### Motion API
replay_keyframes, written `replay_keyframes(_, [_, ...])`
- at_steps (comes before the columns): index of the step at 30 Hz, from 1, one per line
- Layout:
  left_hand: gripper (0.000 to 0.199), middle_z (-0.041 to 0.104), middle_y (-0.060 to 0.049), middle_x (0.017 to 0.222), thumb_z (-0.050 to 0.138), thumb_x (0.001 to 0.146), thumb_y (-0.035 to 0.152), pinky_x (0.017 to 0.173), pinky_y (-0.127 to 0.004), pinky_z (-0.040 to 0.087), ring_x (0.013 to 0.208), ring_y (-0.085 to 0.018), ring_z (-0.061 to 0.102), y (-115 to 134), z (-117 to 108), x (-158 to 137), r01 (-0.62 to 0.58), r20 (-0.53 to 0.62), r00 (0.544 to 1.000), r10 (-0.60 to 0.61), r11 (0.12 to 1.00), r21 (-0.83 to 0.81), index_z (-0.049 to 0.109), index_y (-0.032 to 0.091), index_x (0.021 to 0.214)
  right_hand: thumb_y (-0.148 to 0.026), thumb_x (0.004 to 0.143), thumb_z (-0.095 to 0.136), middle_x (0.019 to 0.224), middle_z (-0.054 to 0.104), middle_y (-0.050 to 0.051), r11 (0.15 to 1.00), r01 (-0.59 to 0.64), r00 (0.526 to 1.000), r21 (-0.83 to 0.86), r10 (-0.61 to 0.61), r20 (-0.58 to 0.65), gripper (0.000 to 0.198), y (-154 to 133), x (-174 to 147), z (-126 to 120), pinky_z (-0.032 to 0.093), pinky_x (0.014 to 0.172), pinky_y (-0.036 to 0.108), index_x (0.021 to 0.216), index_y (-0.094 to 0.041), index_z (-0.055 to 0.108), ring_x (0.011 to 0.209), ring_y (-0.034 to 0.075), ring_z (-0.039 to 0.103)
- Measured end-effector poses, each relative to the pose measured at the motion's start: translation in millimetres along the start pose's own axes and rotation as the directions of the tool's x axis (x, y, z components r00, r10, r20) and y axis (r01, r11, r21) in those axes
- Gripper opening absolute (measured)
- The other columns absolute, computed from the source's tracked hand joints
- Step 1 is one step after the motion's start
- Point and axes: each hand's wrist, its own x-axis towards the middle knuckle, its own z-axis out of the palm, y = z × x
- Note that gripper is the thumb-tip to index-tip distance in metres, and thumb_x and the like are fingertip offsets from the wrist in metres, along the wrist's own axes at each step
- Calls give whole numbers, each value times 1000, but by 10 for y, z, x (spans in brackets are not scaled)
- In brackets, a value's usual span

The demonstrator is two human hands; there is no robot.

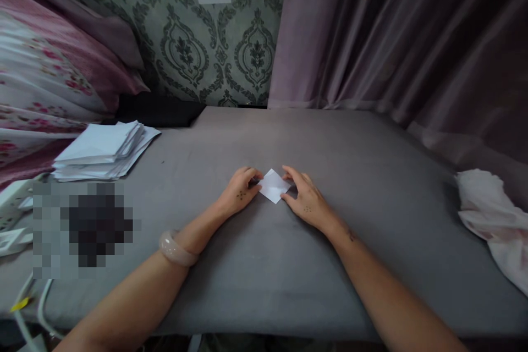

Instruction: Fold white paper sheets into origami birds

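Observation:
A small piece of white folded paper [273, 187] lies on the grey cloth in a diamond shape, one corner pointing away from me. My left hand [242, 190] is at its left corner, thumb and curled fingers closed on the edge. On the other side, my right hand [307, 198] has its thumb at the lower right edge and its forefinger stretched out above the right corner, with a gap between them. The undersides of the fingers are partly hidden.
A grey cloth-covered surface [256, 269] spreads beneath my arms. To the left are a stack of white paper [103, 146], a black folded item [165, 110], a power strip [14, 201] and a blurred-out dark patch. Pale crumpled fabric [490, 209] lies right. Curtains [350, 27] hang behind.

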Motion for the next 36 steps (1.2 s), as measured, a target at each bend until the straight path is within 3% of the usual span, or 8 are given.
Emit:
replay_keyframes(9, [14, 61, -8, 97, 58, 84, 15, 82, -35, 45, 90, -20, 55, -25, 18, 5, -65, 3, 998, 65, 998, 24, 67, 17, 94, -13, 82, 55, 96, 63, 6, 999, -3, 1000, -33, 4, 8, 24, -4, 86, 51, 45, 89, 38, 104, -21, 63, 95, 22, 55])
replay_keyframes(13, [12, 63, -7, 93, 54, 86, 16, 81, -32, 46, 89, -19, 57, 14, -8, -1, -135, -11, 991, 136, 991, 15, 66, 17, 88, -3, 78, 44, 97, 64, 6, 1000, 0, 1000, 3, 0, -2, 35, 43, 108, 72, 45, 89, 37, 97, -22, 67, 95, 20, 56])
replay_keyframes(17, [16, 67, -5, 92, 49, 88, 15, 76, -28, 47, 83, -16, 61, 58, -43, -13, -129, -59, 990, 126, 990, -48, 64, 19, 93, -14, 80, 51, 105, 66, 10, 950, -186, 964, 253, 225, -138, 30, 69, 148, 60, 48, 88, 37, 108, -18, 61, 98, 21, 62])
replay_keyframes(22, [18, 69, -7, 103, 48, 88, 12, 90, -30, 45, 98, -17, 63, 72, -23, -24, -169, -130, 981, 143, 961, -219, 63, 19, 94, -42, 79, 64, 90, 72, 8, 715, -420, 882, 558, 466, 67, 40, 52, 172, 3, 50, 76, 34, 110, -18, 56, 78, 19, 66])
replay_keyframes(25, [12, 68, -9, 107, 51, 88, 16, 88, -30, 47, 99, -17, 63, 92, -7, -15, -140, -164, 984, 72, 879, -456, 63, 17, 90, -40, 75, 68, 90, 72, 7, 647, -438, 873, 624, 471, 124, 37, 23, 162, -41, 49, 73, 31, 104, -18, 61, 74, 16, 65])
replay_keyframes(29, [7, 68, -10, 109, 64, 79, 20, 78, -27, 49, 95, -18, 64, 129, -54, 6, -49, -110, 993, -45, 688, -724, 64, 16, 85, -44, 75, 67, 78, 70, 4, 661, -444, 883, 604, 437, 170, 35, -10, 154, -96, 44, 62, 26, 96, -17, 69, 66, 13, 60])
replay_keyframes(33, [9, 71, -10, 105, 61, 74, 20, 84, -31, 49, 97, -21, 64, 147, -145, 28, 86, 6, 988, -152, 530, -843, 66, 15, 79, -52, 74, 65, 62, 62, 0, 642, -448, 876, 622, 453, 164, 38, -6, 159, -128, 38, 55, 24, 85, -16, 71, 58, 11, 53])
replay_keyframes(36, [26, 71, -14, 100, 55, 79, 36, 87, -36, 49, 96, -24, 65, 150, -180, 39, 226, 164, 968, -188, 388, -893, 67, 13, 79, -55, 74, 65, 57, 58, -1, 632, -463, 863, 621, 481, 154, 39, -4, 152, -132, 34, 52, 24, 78, -16, 71, 53, 10, 48])
